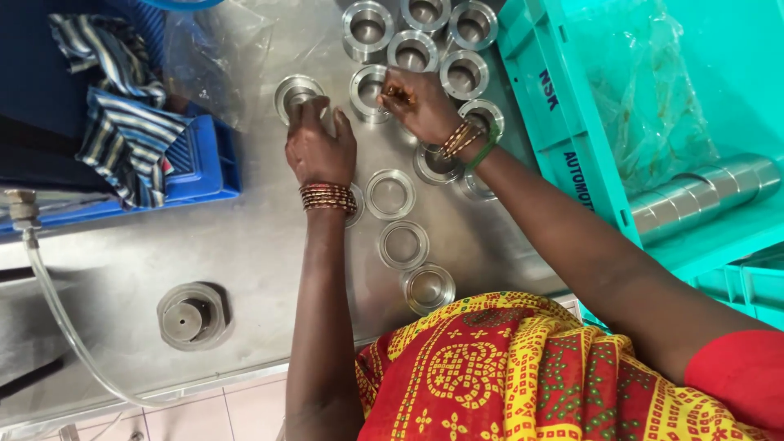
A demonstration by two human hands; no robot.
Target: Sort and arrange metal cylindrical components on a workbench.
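Two steel bearing cups, each a short round sleeve with a hollow centre, standing open side up on the steel table. One cup (296, 94) sits under the left fingers, apart from the cluster. The other cup (369, 90) lies just right of it, at the right fingertips (rim partly covered), beside a cluster of like cups.

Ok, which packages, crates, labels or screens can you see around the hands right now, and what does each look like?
Teal plastic crate: right of the steel table, rectangular, dark lettering printed along its rim.
Clear plastic bag: crumpled, lying inside the teal plastic crate.
Blue plastic crate: left of the left hand, ribbed rim, striped cloth draped over it.
Clear plastic sheet: crumpled, top left beside the blue plastic crate.
No screens or signs in view.
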